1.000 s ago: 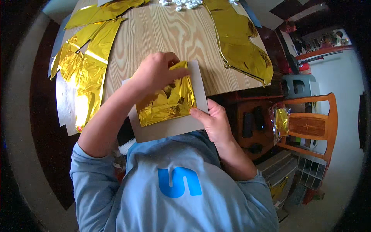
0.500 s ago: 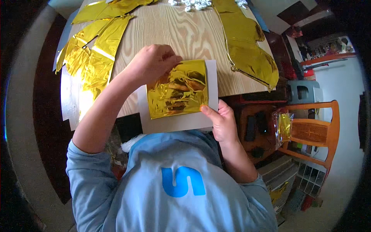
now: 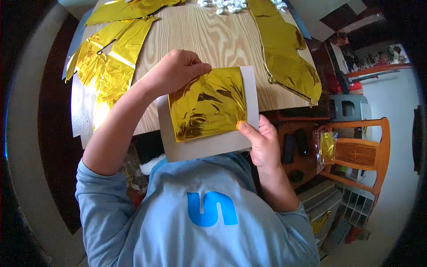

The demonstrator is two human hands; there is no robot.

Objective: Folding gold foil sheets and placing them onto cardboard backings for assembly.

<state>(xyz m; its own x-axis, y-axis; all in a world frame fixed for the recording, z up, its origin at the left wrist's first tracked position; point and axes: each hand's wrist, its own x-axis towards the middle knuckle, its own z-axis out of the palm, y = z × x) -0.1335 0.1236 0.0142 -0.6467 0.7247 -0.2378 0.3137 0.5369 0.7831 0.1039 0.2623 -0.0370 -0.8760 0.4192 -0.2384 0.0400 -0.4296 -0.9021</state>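
Observation:
A shiny gold foil sheet [image 3: 209, 104], probably a folded foil balloon, lies creased on a white card [image 3: 213, 150] in front of my body. My left hand [image 3: 180, 69] is closed on the foil's far left edge, thumb and fingers pinched together. At the near right corner, my right hand [image 3: 262, 140] grips the card with the foil, its thumb pressed on top and its fingers out of sight beneath. The card sticks out past the foil on its left, right and near sides. What lies under the foil is hidden.
A wood-grain table [image 3: 195, 38] is beyond my hands. Flat gold foil shapes lie on its left [image 3: 111, 55] and right [image 3: 284, 53]. White bundles [image 3: 224, 4] sit at the far edge. To the right stands a wooden chair [image 3: 360, 153] with a clear bag of gold foil [image 3: 328, 147].
Card and foil have shifted slightly nearer and to the right, along with my right hand. The foil looks smoother and is spread a little wider. My left hand stays at the far left edge.

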